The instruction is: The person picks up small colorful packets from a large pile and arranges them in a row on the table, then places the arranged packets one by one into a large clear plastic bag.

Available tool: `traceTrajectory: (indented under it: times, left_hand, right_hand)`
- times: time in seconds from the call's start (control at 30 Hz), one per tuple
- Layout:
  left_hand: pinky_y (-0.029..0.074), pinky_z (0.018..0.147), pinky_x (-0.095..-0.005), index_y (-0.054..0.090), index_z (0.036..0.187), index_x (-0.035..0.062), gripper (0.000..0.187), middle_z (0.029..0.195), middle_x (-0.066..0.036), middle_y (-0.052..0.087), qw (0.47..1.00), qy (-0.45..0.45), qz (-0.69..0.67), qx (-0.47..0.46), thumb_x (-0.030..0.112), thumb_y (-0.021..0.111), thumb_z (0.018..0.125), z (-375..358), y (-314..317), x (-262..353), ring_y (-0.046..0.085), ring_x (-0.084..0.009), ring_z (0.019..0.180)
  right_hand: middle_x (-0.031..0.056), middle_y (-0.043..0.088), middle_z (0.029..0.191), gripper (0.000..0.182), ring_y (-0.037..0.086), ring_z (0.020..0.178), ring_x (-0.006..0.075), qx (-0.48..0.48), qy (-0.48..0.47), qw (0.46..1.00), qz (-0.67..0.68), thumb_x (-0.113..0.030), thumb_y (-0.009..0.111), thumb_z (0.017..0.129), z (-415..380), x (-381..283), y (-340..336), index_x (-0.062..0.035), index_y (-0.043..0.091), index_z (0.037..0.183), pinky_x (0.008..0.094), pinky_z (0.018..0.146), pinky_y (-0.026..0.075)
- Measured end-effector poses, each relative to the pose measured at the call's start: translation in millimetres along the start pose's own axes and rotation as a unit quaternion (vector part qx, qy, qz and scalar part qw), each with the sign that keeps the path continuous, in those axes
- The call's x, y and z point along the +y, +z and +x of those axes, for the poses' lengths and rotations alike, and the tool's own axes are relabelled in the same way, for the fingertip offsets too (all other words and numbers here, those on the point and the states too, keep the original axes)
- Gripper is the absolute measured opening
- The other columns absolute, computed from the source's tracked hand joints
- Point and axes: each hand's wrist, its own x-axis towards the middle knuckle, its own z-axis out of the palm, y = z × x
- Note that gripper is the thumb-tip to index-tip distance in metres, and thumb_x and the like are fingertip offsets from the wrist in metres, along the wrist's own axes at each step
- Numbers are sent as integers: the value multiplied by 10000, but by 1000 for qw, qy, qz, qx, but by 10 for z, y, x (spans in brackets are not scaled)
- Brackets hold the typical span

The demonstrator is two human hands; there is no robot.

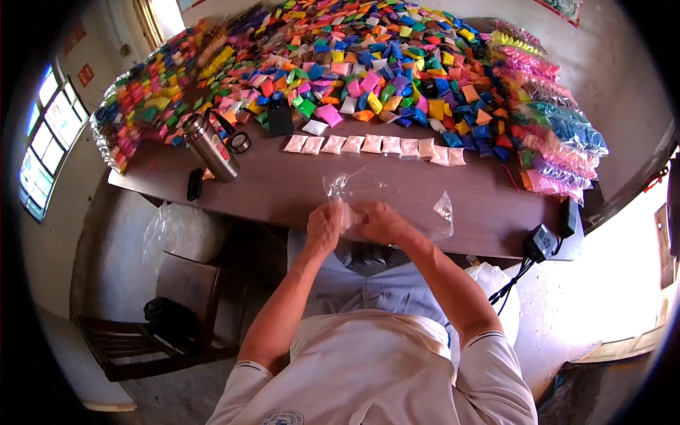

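At the near edge of the table, my left hand (pixel 324 225) is closed on a clear plastic bag (pixel 382 185). My right hand (pixel 382 222) is beside it, fingers curled on the same bag. Between the hands a pale pink patch shows, perhaps a small packet; the fingers hide most of it. The bag spreads forward and to the right over the tabletop, with a crumpled shiny end (pixel 443 207). Beyond the hands lies a row of several small pale packets (pixel 372 144), side by side.
A large heap of colourful small packets (pixel 368 81) covers the back of the brown table (pixel 276 191). Stacked filled bags (pixel 559 149) stand at the right. On the left are a steel flask (pixel 212 149), a tape roll (pixel 239 142) and a black object (pixel 195 184). A cabled device (pixel 540 243) sits front right.
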Motion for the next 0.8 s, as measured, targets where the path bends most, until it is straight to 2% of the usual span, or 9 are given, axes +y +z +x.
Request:
traceTrajectory:
  times: [0.07, 0.17, 0.23, 0.33, 0.47, 0.6, 0.67, 0.73, 0.8]
  left_hand:
    - [465, 673, -362, 635, 796, 3, 549, 680, -120, 612, 1000, 15, 19, 9, 501, 462, 950, 19, 5, -89, 602, -236, 675]
    - [474, 697, -396, 632, 805, -2, 495, 704, -163, 621, 999, 21, 10, -25, 451, 489, 943, 27, -10, -116, 623, -305, 709]
    - [474, 712, -421, 630, 822, -4, 461, 739, -184, 636, 988, 86, 131, 10, 427, 509, 932, 30, -7, -67, 630, -362, 752]
    - [474, 724, -434, 635, 849, -5, 459, 772, -195, 646, 983, 98, 156, 29, 433, 519, 922, 22, 0, -48, 628, -384, 788]
    - [476, 720, -433, 631, 847, -8, 469, 771, -194, 643, 986, 76, 146, 18, 441, 520, 922, 13, 5, 14, 626, -380, 778]
    - [471, 706, -438, 623, 845, -16, 483, 770, -196, 640, 992, 44, 111, 30, 444, 504, 932, 36, 25, -16, 627, -370, 764]
    - [468, 704, -438, 621, 843, -17, 486, 766, -195, 638, 993, 36, 105, 35, 443, 497, 937, 3, 57, 21, 628, -366, 760]
    - [469, 677, -426, 621, 833, -19, 496, 763, -189, 636, 1000, -24, 14, 15, 448, 492, 942, -78, 71, 372, 635, -339, 721]
    - [470, 647, -410, 621, 822, -15, 502, 736, -174, 630, 996, 25, 77, 23, 452, 485, 946, 33, 41, -43, 637, -309, 688]
  right_hand:
    - [196, 667, 924, 354, 647, 876, 357, 8, 27, 999, -36, -245, 743, 737, -4, 9, 24, -40, 644, 1008, 404, 763, 498]
    - [196, 663, 912, 344, 640, 859, 364, 25, 3, 999, -36, -262, 742, 744, -8, 22, 55, -35, 641, 981, 403, 754, 499]
    - [199, 658, 898, 330, 636, 849, 368, 31, -19, 998, -50, -264, 741, 747, -6, 14, 58, -35, 642, 963, 408, 746, 499]
    - [203, 653, 871, 306, 630, 832, 380, 47, -57, 996, -57, -265, 740, 751, -47, -15, 52, -36, 644, 930, 423, 731, 498]
    - [206, 648, 851, 262, 624, 824, 396, 89, -51, 988, -117, -260, 725, 757, -24, 187, 169, -47, 644, 885, 447, 713, 496]
    - [217, 641, 845, 252, 619, 830, 405, 98, -1, 993, -71, -270, 702, 770, -5, 154, 228, -39, 638, 848, 455, 708, 496]
    - [232, 642, 923, 306, 612, 868, 409, 65, 12, 995, -79, -277, 685, 795, 29, 164, 258, -11, 637, 938, 441, 753, 487]
    - [233, 639, 923, 302, 610, 869, 412, 85, -16, 992, -93, -278, 671, 802, 50, 182, 217, -10, 631, 937, 443, 754, 486]
    - [231, 631, 905, 243, 602, 852, 414, 96, -23, 985, -140, -224, 615, 823, 47, 362, 336, -8, 614, 935, 447, 750, 483]
